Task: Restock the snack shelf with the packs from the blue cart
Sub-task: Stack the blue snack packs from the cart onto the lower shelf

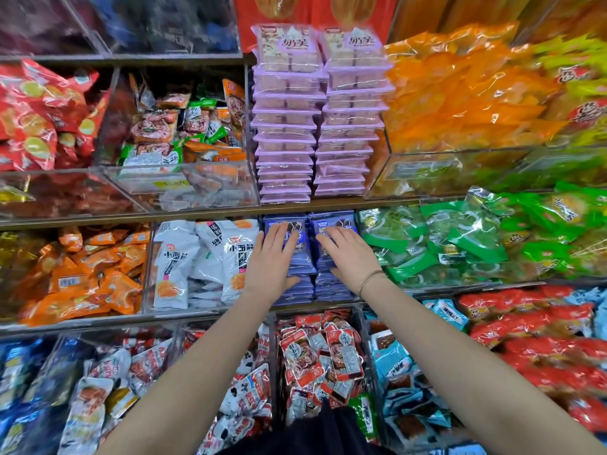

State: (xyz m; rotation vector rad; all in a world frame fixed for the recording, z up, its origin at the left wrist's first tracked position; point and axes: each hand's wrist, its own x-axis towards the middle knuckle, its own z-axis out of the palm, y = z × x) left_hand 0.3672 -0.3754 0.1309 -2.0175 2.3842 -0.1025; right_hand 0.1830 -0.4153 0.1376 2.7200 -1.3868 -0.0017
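Fig.: L hand [275, 257] and R hand [348, 254], fingers straight and flat, are pressing down two stacks of blue packs [331, 285] sitting mid-shelf [131, 321]; that slot is looking nearly full, but w/ cart out of view, remainder can't be told.

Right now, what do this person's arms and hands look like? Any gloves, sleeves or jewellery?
Both forearms are bare, with no sleeves in view, and there are no gloves on the left hand or the right hand. A thin gold-toned bracelet circles the right wrist. A bit of black cloth garment shows at the bottom edge.
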